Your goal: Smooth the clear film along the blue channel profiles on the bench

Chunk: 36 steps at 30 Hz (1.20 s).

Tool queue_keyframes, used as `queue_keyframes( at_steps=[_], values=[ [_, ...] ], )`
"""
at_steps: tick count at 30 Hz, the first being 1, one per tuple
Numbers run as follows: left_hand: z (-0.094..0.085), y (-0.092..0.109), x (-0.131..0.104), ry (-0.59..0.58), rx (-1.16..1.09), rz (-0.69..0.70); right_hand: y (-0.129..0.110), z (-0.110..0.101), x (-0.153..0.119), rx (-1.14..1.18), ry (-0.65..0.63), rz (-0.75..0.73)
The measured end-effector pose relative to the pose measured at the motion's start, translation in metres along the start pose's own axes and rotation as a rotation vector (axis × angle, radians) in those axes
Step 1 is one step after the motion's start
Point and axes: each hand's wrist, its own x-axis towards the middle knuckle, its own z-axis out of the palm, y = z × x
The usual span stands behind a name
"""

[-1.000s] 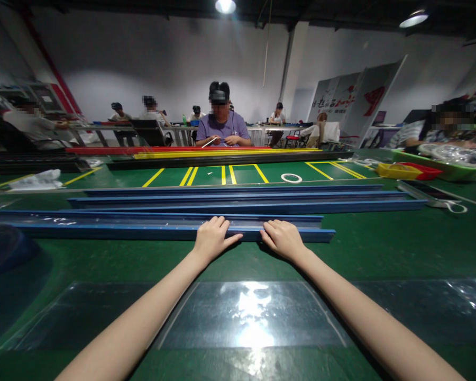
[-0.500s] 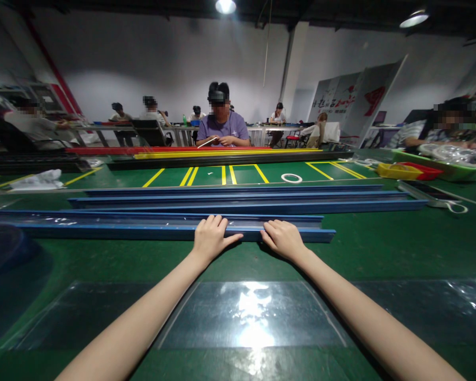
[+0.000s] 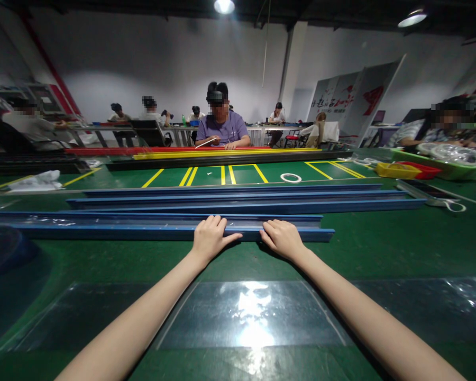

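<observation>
A long blue U-shaped plastic channel (image 3: 115,232) lies across the green table in front of me. My left hand (image 3: 209,239) grips its near wall, fingers bent over the rim into the trough and the thumb stretched to the right along the edge. Closer to the channel's right end, my right hand (image 3: 282,238) is closed over the same wall, its fingertips curled inside. The trough has a shiny, clear strip-like surface at the left. Just behind lie more blue channels (image 3: 262,206), roughly parallel to the held one.
Clear plastic sheet (image 3: 293,312) covers the table near me. A dark blue rounded object (image 3: 8,251) is at the left. Farther back are a white ring (image 3: 291,178), a phone-like device (image 3: 424,193), a yellow tray (image 3: 399,170) and a green bin (image 3: 452,168). A co-worker (image 3: 222,129) sits opposite.
My hands and the blue channel hold their places. Across the table, the co-worker's hands have moved apart, one lowering toward the red and yellow strips.
</observation>
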Motion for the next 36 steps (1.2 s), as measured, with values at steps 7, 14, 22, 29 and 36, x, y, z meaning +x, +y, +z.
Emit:
queue_keyframes(
  at_steps=[7,14,22,29,36],
  values=[
    [-0.002,0.0,0.0,-0.01,0.0,0.022,0.0,-0.001,0.0,-0.017,0.013,0.0],
    [-0.003,0.0,0.0,-0.018,-0.015,0.04,-0.01,-0.009,0.005,0.024,0.021,-0.057],
    [-0.003,0.0,0.0,-0.003,-0.056,0.061,-0.008,-0.021,0.013,0.119,-0.144,-0.016],
    [-0.003,-0.001,0.0,0.003,-0.101,0.149,-0.001,-0.038,0.02,0.095,-0.305,-0.01],
    [-0.002,-0.001,0.001,0.074,-0.084,0.208,0.04,-0.057,0.013,0.159,-0.571,0.087]
  ],
)
